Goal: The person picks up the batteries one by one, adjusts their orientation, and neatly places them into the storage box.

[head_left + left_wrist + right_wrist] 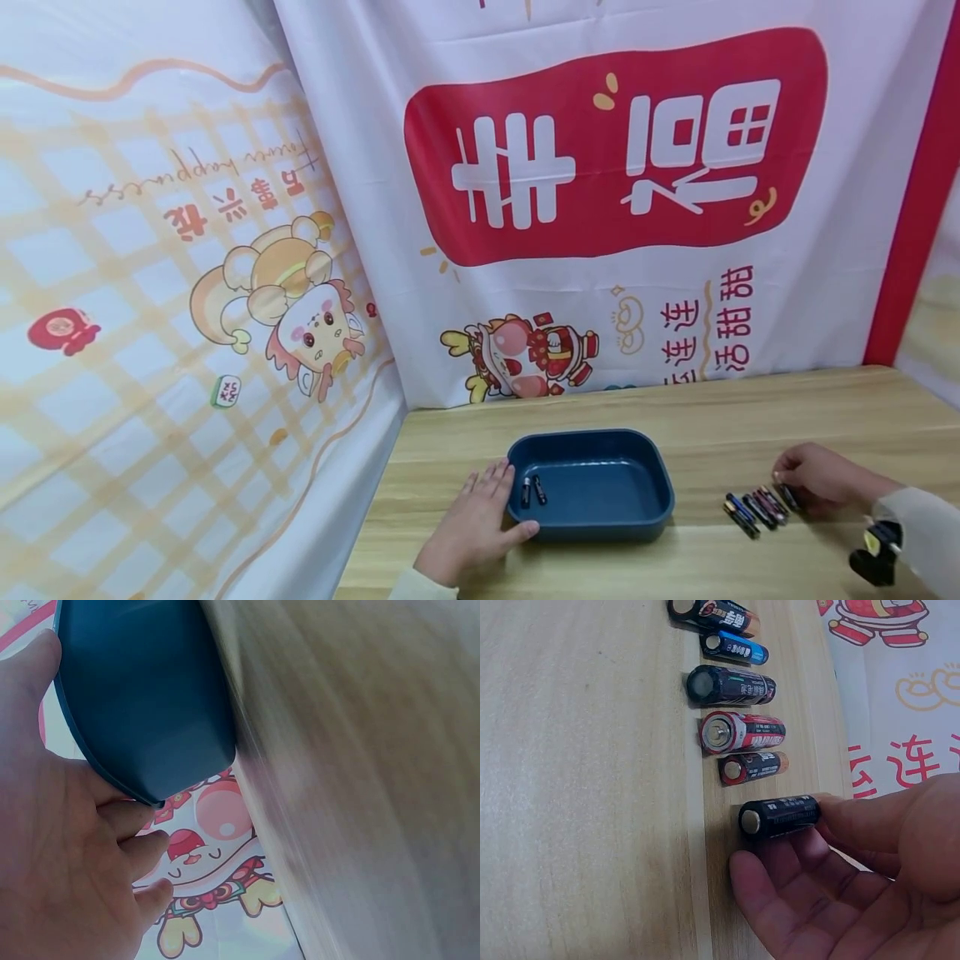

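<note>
A dark blue rectangular box [592, 532] stands on the table, with two small batteries [540, 490] lying inside near its left wall. My left hand [477, 521] rests against the box's left end, thumb at the front side and fingers spread along the corner. The left wrist view shows those fingers fairly straight against the outer wall of the box [150, 697]. Far to the right, my right hand [821, 477] pinches a black battery [780, 817] between thumb and fingers, at the end of a row. Beside it lie a small black-and-red battery [754, 767] and a larger red one [744, 733].
Further along the row lie a dark battery [732, 685], a blue one [735, 648] and a black-and-gold one [716, 615]. Behind the wooden table [720, 425] hangs a printed white cloth [360, 100]; another cloth [150, 275] hangs at the left.
</note>
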Motion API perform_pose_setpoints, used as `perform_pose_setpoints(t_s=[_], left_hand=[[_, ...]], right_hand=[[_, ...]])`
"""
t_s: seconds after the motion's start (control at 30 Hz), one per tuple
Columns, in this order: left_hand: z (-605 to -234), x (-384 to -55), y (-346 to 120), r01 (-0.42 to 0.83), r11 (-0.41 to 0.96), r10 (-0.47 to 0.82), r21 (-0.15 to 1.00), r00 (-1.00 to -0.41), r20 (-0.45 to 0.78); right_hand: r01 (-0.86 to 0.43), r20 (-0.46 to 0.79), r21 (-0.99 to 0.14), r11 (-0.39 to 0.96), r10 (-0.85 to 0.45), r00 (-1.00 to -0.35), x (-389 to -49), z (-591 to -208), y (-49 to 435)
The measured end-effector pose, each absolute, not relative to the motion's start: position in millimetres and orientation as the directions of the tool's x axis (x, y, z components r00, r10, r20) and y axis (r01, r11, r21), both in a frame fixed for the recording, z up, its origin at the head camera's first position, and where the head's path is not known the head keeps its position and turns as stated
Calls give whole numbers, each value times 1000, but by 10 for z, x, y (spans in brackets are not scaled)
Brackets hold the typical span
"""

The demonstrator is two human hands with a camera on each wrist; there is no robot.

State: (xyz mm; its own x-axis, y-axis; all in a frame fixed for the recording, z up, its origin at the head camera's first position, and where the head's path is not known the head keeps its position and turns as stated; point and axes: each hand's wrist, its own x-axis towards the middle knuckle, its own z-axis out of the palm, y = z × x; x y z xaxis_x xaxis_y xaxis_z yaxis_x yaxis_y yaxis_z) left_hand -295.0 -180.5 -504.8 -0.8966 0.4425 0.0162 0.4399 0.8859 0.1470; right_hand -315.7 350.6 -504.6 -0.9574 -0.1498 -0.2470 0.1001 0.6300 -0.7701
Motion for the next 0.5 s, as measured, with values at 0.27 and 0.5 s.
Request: perform_pose_setpoints(t_s=[0.27, 0.5], left_hand=[[-5037, -2953, -1804, 439, 888, 441, 135, -897, 20], [-5032, -2962, -1800, 435, 891, 437, 130, -899, 18]], right_hand=[[157, -294, -795, 586, -146, -945, -3180, -5021, 3498], [192, -309, -816, 546, -131, -942, -3174, -4958, 3498]])
